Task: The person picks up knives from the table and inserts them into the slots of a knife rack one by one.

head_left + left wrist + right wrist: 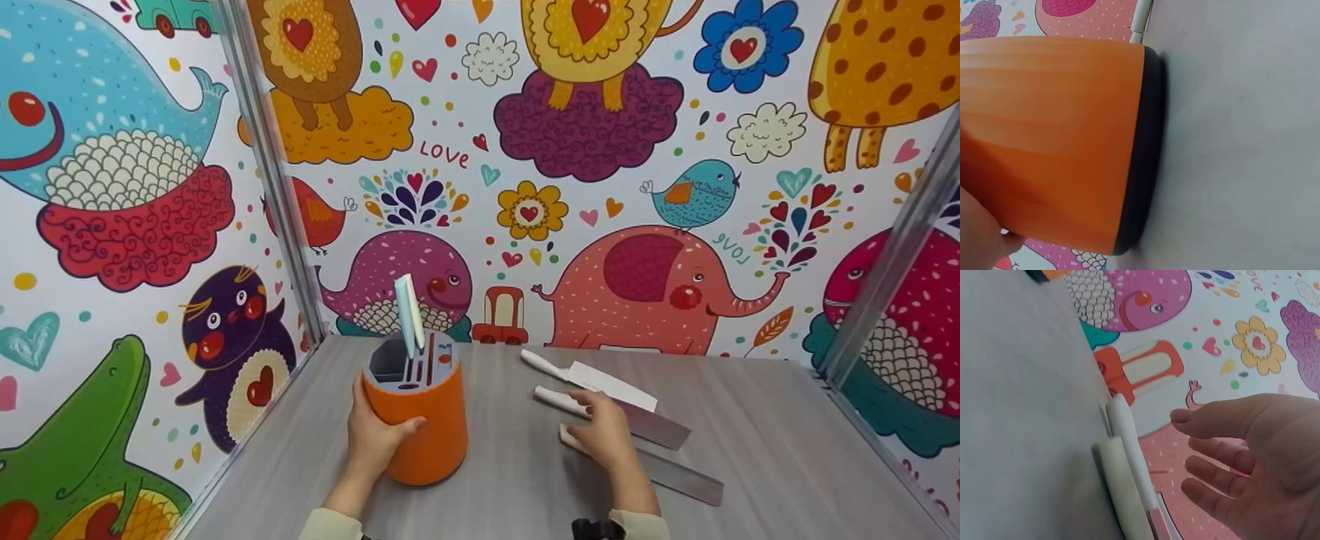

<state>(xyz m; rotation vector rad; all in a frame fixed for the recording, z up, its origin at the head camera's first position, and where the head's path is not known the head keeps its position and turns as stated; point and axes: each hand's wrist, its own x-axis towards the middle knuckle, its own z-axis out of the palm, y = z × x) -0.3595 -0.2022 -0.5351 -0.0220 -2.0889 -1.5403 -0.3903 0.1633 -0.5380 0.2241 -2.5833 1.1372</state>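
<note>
An orange knife block (pixel 431 431) with a grey slotted top stands upright on the table; light blue and cream handles (pixel 410 315) stick up from its slots. My left hand (pixel 373 442) grips the block's left side, thumb across the front. On the right lie three knives with white handles: a broad cleaver (pixel 616 385) at the back, a middle knife (pixel 660 427) and a front knife (pixel 686 478). Over the handles of the nearer two hovers my right hand (pixel 606 435), fingers loosely bent and apart. The right wrist view shows that hand (pixel 1275 461) holding nothing, beside the knife handles (pixel 1131 455).
The grey wood-grain table (pixel 510 480) meets a back wall (pixel 465 247) printed with cartoon animals. Similar panels stand at left and right, joined by metal corner posts (pixel 274 172). The blades point toward the right side of the table.
</note>
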